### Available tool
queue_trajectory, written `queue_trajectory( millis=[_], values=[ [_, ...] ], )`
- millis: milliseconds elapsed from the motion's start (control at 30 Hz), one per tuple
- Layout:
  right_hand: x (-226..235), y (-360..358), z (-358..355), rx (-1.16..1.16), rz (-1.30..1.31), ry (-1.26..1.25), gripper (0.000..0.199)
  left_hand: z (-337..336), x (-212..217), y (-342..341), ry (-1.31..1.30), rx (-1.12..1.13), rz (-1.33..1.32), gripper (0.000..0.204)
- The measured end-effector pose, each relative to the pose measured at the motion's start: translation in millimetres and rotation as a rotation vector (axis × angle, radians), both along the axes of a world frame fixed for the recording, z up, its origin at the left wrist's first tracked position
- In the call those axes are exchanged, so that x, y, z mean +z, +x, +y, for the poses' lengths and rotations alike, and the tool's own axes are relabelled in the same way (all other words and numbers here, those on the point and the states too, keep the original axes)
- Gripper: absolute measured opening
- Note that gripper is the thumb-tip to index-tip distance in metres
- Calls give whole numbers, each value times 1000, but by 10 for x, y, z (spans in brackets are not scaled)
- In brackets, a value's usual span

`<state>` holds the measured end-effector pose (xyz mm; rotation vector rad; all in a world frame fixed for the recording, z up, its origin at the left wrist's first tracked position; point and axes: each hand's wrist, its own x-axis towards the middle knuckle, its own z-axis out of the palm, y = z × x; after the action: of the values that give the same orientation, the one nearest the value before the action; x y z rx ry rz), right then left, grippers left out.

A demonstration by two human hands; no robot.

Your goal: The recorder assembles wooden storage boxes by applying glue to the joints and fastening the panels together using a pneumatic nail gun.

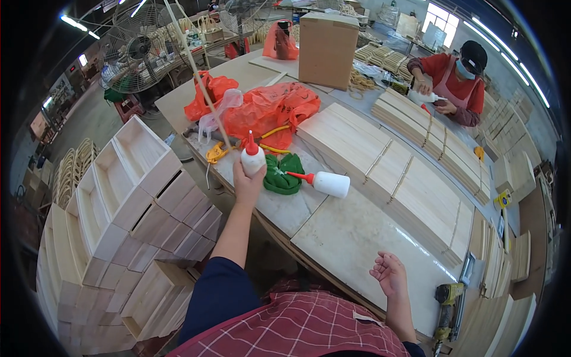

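My left hand (248, 183) is wrapped round a white glue bottle (253, 159) with a red nozzle, holding it upright near the table's left edge. Just right of it lies a crumpled green cloth (284, 174). A second white squeeze bottle (331, 184) rests on its side, its red nozzle on the cloth. Over the near right part of the table my right hand (390, 274) hovers with nothing in it, its fingers loosely curled and partly apart. Beyond lies a long stack of pale wooden boards (380, 172) with slots across it.
Open wooden boxes (125, 196) are piled at my left. Red plastic bags (270, 110) and a cardboard box (328, 50) occupy the table's far side. A nail gun (446, 309) lies at the right edge. Across the table a co-worker (461, 83) holds a white bottle over another board stack (431, 140).
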<state>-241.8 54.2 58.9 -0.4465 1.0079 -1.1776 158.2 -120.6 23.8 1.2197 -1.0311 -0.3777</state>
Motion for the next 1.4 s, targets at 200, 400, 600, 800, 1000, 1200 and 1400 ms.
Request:
queue_trajectory(
  millis=[200, 400, 600, 800, 1000, 1200, 1400],
  values=[
    [-96, -101, 87, -64, 21, 41, 18, 4, -169, 335, 117, 130, -583, 64],
    [-80, -97, 103, -74, 37, 50, 18, 27, 108, 632, 35, 16, -1073, 61],
    [-104, -55, 71, -73, 25, 70, 17, -15, 131, 668, 269, 109, -1566, 49],
    [-94, -1, 79, -71, 29, 85, 17, -160, 229, 610, 522, 25, -1605, 47],
    [-174, -90, 156, -105, 20, 106, 16, -179, 262, 656, 284, 26, -1708, 32],
    [-195, -137, 195, -138, -2, 107, 16, -203, 488, 755, 114, 130, -1911, 35],
    [-221, -140, 207, -158, 6, 115, 16, -241, 463, 758, 148, 63, -1563, 42]
  ],
)
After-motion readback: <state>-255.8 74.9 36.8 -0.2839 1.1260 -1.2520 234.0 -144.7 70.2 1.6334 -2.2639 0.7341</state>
